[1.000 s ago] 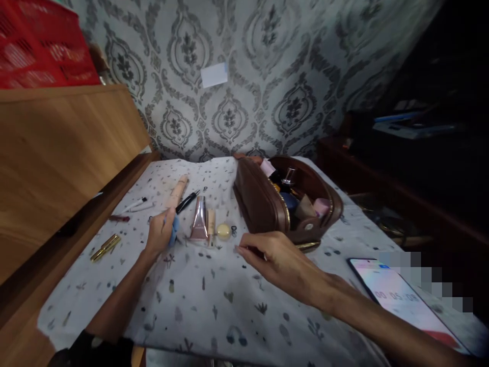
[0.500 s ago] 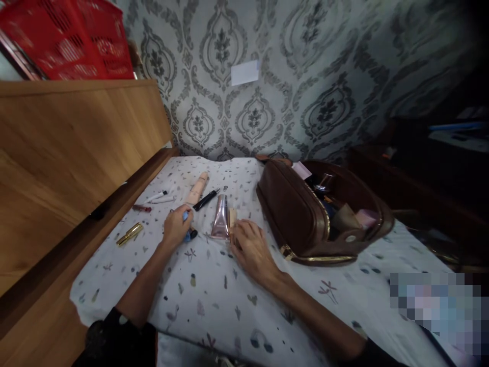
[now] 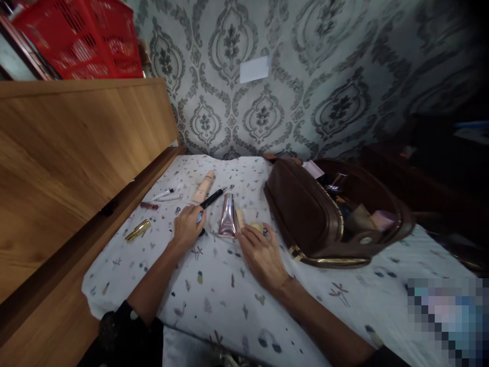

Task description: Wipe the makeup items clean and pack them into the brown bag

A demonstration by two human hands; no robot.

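Note:
My left hand (image 3: 187, 227) is closed around a small blue item (image 3: 199, 217), which it mostly hides. A black pen-like cosmetic (image 3: 214, 198) lies just beyond its fingers, beside a peach tube (image 3: 204, 187). Between my hands a shiny pinkish-silver tube (image 3: 227, 218) lies on the cloth. My right hand (image 3: 263, 250) curls its fingers over a small pale yellow item (image 3: 258, 227), whose kind is hidden. Against its fingertips lies a slim cream-coloured stick (image 3: 240, 217). Left of my left hand are a gold lipstick-like tube (image 3: 137, 231), a dark red tube (image 3: 149, 206) and thin white sticks (image 3: 170, 198).
An unzipped brown cosmetic bag (image 3: 305, 214) holding several items stands right of my right hand. The patterned white cloth (image 3: 214, 295) covers the table. A wooden panel (image 3: 87, 137) borders the left side, with a red basket (image 3: 87, 41) above it. Patterned wallpaper rises behind.
The view has shifted slightly, moving the scene rightward. My right hand has turned a little, and the pale yellow item now shows by its fingers. My left hand covers more of the blue item.

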